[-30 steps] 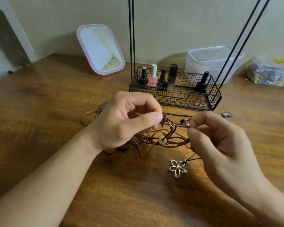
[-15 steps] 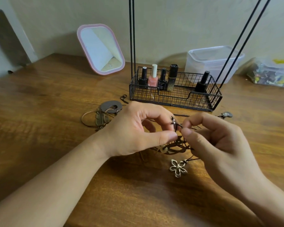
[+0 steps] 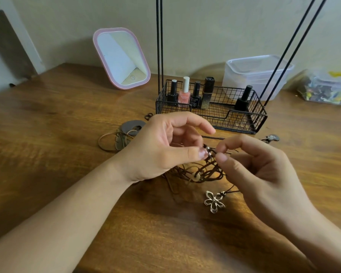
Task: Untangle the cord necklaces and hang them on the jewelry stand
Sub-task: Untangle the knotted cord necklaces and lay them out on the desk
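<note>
Head view shows both hands now meeting over one spot of the tangle, where a second ago they were apart: the left hand then held a strand up on its own and the right hand pinched a small metal clasp further toward the right. Since then the left hand has dropped and swung in, and the clasp now sits between the two thumbs. This looks like a shift from pulling strands apart to working that one fitting loose, so the untangling is at an early stage; no cord hangs on the stand yet.

Left fingers: thumb and a middle finger press together on the clasp, while the forefinger arches free above it, slightly curled and touching nothing. Right fingers: thumb and forefinger are pinched on the brown cord just beside the clasp; the other fingers curl loosely under, and whether they trap a strand I cannot tell.

The cords lie heaped on the table under the hands, in front of the stand's wire basket. A flower pendant lies nearer the front edge, its cord running under the right hand. A disc pendant with a looped cord lies to the left, apart from the heap.
</note>
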`<state>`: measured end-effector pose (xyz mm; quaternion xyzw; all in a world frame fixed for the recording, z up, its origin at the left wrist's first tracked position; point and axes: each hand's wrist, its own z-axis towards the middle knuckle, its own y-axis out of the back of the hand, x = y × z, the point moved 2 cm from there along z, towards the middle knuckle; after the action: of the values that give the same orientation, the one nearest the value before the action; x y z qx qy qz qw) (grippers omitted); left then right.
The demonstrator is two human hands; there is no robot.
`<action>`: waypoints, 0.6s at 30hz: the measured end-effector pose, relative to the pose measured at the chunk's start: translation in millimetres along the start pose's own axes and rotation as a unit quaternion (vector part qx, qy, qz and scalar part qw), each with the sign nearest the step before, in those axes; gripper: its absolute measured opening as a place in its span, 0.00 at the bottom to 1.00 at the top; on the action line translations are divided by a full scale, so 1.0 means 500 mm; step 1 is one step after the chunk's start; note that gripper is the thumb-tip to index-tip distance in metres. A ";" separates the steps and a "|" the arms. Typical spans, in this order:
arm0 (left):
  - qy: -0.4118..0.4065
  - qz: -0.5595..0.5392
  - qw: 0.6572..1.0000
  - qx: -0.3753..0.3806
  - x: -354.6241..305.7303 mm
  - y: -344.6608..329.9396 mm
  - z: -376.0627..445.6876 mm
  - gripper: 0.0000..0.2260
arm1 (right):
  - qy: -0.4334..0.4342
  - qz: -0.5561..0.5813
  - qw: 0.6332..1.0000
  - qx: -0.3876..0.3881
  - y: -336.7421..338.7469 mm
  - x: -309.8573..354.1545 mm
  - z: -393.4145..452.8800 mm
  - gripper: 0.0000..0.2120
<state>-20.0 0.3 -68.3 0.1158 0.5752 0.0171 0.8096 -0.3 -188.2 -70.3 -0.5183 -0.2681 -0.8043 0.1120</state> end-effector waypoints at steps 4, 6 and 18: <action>0.024 0.028 0.999 -0.023 -0.002 0.005 0.000 0.08 | -0.010 -0.006 1.000 0.002 0.001 -0.003 0.000 0.03; 0.040 0.042 0.997 -0.042 0.000 0.010 0.002 0.06 | -0.008 -0.029 1.000 0.001 0.001 -0.004 0.000 0.06; 0.095 0.158 0.975 -0.122 0.012 0.021 0.005 0.08 | -0.006 -0.205 0.978 -0.030 0.005 -0.013 0.003 0.02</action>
<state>-14.7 11.2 -71.0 0.1034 0.6178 0.2253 0.7462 4.9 -190.2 -74.9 -0.4604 -0.3453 -0.8146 -0.0721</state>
